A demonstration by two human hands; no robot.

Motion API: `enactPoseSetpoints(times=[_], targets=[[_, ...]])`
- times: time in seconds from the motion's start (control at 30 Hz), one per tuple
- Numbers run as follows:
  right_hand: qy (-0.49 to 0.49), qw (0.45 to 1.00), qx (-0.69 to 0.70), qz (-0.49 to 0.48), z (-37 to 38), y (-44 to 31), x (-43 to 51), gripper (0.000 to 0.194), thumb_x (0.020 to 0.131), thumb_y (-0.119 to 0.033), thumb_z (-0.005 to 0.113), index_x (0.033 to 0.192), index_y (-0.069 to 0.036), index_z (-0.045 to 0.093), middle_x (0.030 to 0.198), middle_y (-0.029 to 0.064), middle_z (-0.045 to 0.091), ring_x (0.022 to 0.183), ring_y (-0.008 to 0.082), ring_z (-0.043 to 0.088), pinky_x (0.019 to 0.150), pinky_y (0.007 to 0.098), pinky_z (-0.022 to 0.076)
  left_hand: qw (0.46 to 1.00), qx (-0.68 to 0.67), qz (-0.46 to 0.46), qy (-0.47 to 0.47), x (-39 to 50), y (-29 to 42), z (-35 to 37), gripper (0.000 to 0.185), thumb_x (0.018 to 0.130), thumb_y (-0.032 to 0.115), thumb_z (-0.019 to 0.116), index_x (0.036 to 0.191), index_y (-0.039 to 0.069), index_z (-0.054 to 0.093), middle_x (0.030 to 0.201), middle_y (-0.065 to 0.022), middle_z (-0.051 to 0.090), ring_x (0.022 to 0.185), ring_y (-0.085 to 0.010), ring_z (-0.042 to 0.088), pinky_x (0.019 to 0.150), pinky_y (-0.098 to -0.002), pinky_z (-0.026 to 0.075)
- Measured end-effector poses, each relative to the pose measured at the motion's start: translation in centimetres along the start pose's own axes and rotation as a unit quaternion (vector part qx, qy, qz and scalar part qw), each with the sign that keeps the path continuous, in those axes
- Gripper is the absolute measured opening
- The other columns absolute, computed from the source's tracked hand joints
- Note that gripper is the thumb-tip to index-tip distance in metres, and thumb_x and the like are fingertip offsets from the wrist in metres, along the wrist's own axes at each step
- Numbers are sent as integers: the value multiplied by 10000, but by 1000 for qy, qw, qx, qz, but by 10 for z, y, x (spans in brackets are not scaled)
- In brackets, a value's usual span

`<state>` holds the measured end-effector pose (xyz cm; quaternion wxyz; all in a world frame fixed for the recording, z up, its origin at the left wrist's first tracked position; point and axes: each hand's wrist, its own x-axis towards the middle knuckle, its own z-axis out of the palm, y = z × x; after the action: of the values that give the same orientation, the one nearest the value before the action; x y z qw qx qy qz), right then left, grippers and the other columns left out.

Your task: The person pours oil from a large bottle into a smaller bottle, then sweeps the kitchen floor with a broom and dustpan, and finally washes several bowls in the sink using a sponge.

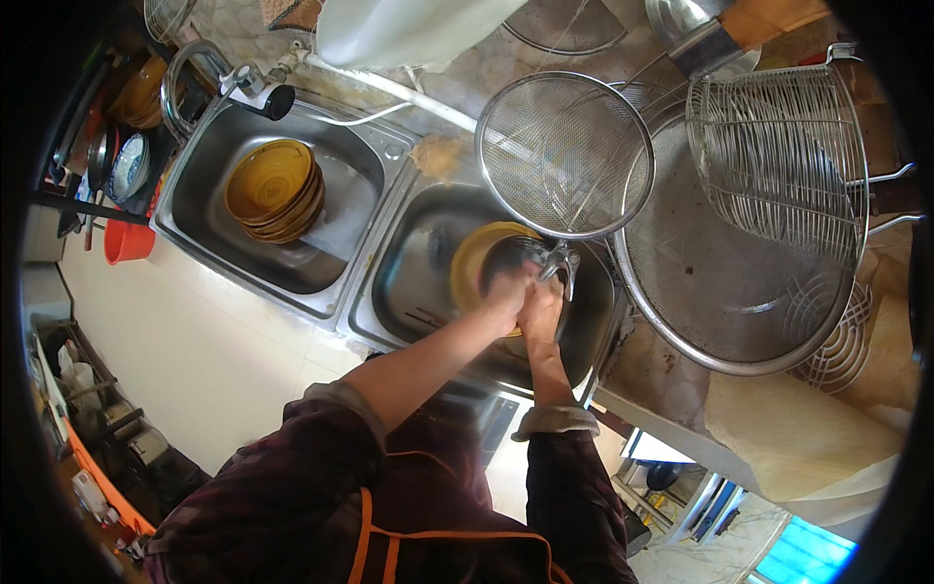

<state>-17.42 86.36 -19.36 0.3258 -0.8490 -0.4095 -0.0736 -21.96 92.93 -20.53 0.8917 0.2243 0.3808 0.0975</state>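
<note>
My left hand (pixel 508 296) and my right hand (pixel 542 310) are pressed together over the right sink basin (pixel 408 241), just under a metal tap (pixel 560 261). Motion blur covers the fingers, so what they grip cannot be made out. Right behind them is a dark round dish or pan (pixel 503 259), its kind unclear. Beneath it shows a yellow bowl (pixel 467 266), partly hidden by my hands and the dark dish. In the left basin (pixel 197 197) stands a tilted stack of yellow-brown bowls (pixel 273 186).
A round mesh strainer (pixel 565 153) overhangs the right basin's back edge. A large mesh sieve (pixel 678 292) and a wire basket (pixel 781 160) crowd the right counter. Beside the left basin's back corner rises a curved faucet (pixel 171 95). A red bucket (pixel 128 241) is at far left.
</note>
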Motion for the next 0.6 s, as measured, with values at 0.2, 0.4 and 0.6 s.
enactPoseSetpoints(times=[0.2, 0.4, 0.6], targets=[[28, 767, 513, 385, 14, -12, 2, 191, 965, -85, 552, 1120, 9, 612, 1111, 172, 688, 1010, 312, 678, 889, 417, 550, 972, -203, 23, -113, 14, -7, -14, 60, 922, 1, 605, 974, 27, 620, 1001, -66, 632, 956, -218, 619, 895, -384, 520], [25, 581, 667, 466, 30, 4, -1, 130, 988, -121, 584, 1035, -2, 602, 1077, 153, 666, 938, 261, 667, 877, 412, 557, 967, -227, 53, -99, 20, -13, -14, 51, 945, 84, 634, 910, 69, 602, 938, -44, 632, 904, -211, 621, 843, -347, 516], [48, 818, 391, 419, 42, 13, -11, 130, 920, -75, 661, 1006, 19, 635, 885, 107, 682, 815, 212, 665, 802, 308, 545, 954, 244, 167, 47, -13, -1, 2, 241, 1022, 244, 548, 956, 33, 643, 902, -71, 663, 857, -231, 635, 785, -346, 492]])
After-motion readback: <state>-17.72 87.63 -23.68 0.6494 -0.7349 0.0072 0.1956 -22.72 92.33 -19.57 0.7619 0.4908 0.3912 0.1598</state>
